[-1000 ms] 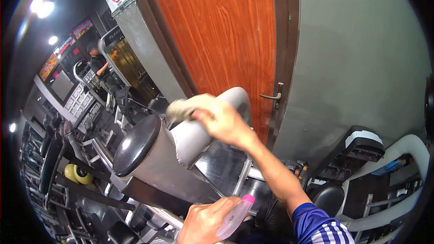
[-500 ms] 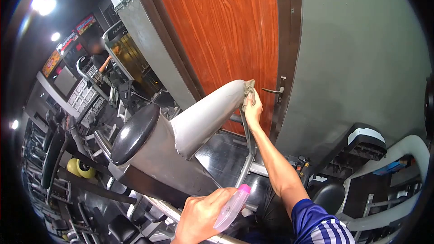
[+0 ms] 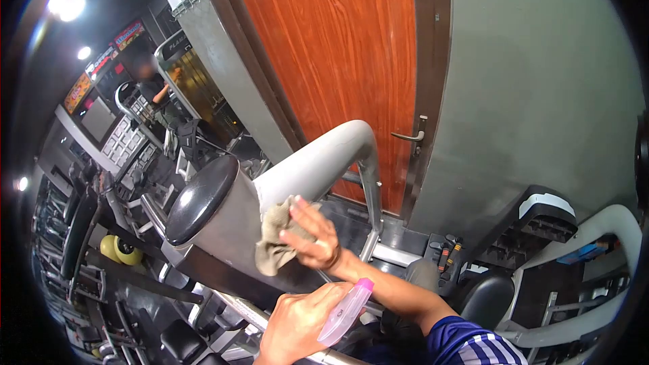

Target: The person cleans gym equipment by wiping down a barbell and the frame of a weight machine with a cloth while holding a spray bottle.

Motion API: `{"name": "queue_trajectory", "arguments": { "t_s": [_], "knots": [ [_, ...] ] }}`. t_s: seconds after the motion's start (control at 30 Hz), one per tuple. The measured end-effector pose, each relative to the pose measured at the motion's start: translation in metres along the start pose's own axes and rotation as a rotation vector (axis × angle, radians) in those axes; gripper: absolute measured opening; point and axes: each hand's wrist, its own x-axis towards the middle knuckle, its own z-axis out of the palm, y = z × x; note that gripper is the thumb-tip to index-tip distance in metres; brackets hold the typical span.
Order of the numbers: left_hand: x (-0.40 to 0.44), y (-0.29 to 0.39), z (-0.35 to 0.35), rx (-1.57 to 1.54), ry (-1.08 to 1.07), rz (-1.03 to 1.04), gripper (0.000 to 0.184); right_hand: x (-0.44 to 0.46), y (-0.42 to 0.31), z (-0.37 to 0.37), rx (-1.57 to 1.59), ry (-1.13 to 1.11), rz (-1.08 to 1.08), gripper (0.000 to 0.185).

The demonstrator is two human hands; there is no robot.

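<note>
In my left hand (image 3: 297,321), low in the view, is a translucent plastic bottle (image 3: 343,314) with a pink top, the fingers wrapped round it. My right hand (image 3: 314,236) has a crumpled olive-grey cloth (image 3: 276,240) under its partly spread fingers. The cloth lies against the grey body (image 3: 236,230) of a gym machine, close to where a thick pale grey tube (image 3: 318,159) joins it. A glossy black cap (image 3: 203,199) tops that body, just left of the cloth.
Beyond the tube stands a wooden door (image 3: 338,47) with a lever handle (image 3: 409,137). A plastic rack (image 3: 541,220) and a curved machine frame (image 3: 612,220) are at right. Gym equipment fills the left, where a person (image 3: 157,91) stands farther back. Yellow weights (image 3: 122,250) show at lower left.
My right hand has brought the cloth from the tube's far end back toward me, onto the machine body near the joint. My left hand and the bottle have barely moved.
</note>
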Motion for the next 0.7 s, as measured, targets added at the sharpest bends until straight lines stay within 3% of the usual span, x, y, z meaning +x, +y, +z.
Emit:
{"name": "queue_trajectory", "arguments": {
  "t_s": [0.07,0.17,0.2,0.3,0.37,0.5,0.6,0.7],
  "knots": [
    [0.001,0.002,-0.001,0.009,0.029,0.005,0.035,-0.011,0.036,-0.001,-0.133,0.071,-0.100,0.044],
    [-0.002,-0.005,0.003,0.001,0.051,0.015,0.035,-0.033,0.081,-0.013,-0.312,0.172,0.139,0.057],
    [-0.004,-0.008,0.004,-0.006,0.054,0.015,0.035,-0.039,0.090,-0.019,-0.326,0.178,0.362,0.064],
    [-0.003,-0.006,0.002,-0.028,0.047,0.002,0.035,-0.043,0.142,-0.026,-0.201,0.476,0.924,0.041],
    [-0.003,-0.006,0.003,-0.034,0.051,-0.004,0.035,-0.045,0.163,-0.036,0.048,0.562,1.241,0.043],
    [0.001,0.001,0.000,0.000,0.046,0.010,0.035,-0.035,0.132,-0.025,-0.082,0.497,1.115,0.042],
    [0.000,0.000,0.001,-0.034,0.033,0.011,0.035,-0.011,0.069,-0.010,-0.202,0.366,0.744,0.040],
    [-0.004,0.009,-0.009,-0.093,0.011,0.000,0.037,0.015,0.003,-0.006,-0.120,0.143,0.428,0.058]
  ]
}}
